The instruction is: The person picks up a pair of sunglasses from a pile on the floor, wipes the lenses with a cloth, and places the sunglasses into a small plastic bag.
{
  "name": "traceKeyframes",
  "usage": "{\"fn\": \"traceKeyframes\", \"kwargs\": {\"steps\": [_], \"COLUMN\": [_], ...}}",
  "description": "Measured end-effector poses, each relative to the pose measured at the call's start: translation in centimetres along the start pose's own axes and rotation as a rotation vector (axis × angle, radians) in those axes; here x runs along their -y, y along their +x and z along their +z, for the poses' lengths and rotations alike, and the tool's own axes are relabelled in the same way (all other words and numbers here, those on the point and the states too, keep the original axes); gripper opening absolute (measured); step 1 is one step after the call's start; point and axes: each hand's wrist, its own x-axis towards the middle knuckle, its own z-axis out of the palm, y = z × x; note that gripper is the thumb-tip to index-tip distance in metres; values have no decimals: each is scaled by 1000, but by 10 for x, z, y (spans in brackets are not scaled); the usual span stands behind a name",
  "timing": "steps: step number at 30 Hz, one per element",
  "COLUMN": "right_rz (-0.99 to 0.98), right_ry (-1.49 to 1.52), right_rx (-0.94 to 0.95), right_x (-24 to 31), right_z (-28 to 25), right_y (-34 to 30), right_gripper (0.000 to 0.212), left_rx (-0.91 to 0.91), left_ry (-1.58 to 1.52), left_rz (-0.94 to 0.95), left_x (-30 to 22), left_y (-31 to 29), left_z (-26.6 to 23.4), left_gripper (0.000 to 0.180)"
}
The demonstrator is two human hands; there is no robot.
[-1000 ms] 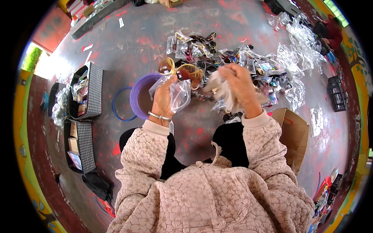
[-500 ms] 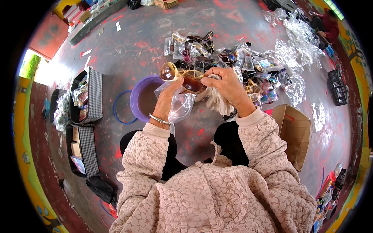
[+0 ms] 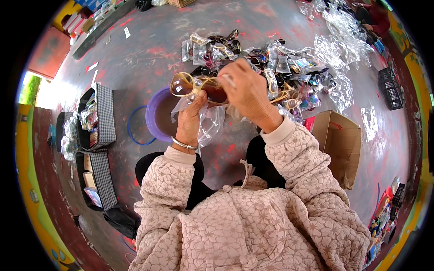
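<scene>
My left hand [image 3: 191,116] grips a pair of sunglasses [image 3: 182,85] with brown lenses and a pale yellow see-through frame. A clear plastic bag [image 3: 211,125] hangs beneath the glasses by the same hand. Over the right-hand lens, my right hand [image 3: 246,90] is closed, somewhat smeared by motion. A bit of pale cloth [image 3: 229,80] shows at its fingertips; most of the cloth is hidden behind the hand. Just left of my left hand stands a purple basin [image 3: 156,118] with murky liquid.
Beyond my hands lies a heap of bagged sunglasses [image 3: 289,67], with loose clear wrappers [image 3: 343,49] farther right. An open cardboard box [image 3: 337,149] stands at right. Checked bins [image 3: 105,117] and a blue hoop [image 3: 131,126] are at left. Another person [image 3: 377,20] sits far right.
My right hand has moved up and left across the glasses, and the cloth hanging below it is now mostly out of sight. The sunglasses have shifted slightly left in the picture.
</scene>
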Motion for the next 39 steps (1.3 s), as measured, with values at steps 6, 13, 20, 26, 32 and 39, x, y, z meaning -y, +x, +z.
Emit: {"fn": "traceKeyframes", "kwargs": {"steps": [6,13,20,26,32,39], "right_rz": [520,149,308,273,134,193], "right_ry": [24,309,457,445,353,360], "right_rx": [-142,31,251,381,528,447], "right_x": [-49,-5,5,-14,-21,-19], "right_z": [-30,-11,-11,-13,-14,-14], "right_y": [7,9,5,4,1,5], "right_gripper": [13,18,35,42,45,29], "left_rx": [-128,35,51,5,0,22], "left_ry": [-170,-47,142,275,205,9], "left_rz": [-43,26,229,185,50,-28], "left_x": [-4,2,3,-1,-2,7], "left_y": [5,2,3,0,3,7], "left_z": [-15,-2,5,6,-4,-10], "left_gripper": [28,27,24,23,20,19]}}
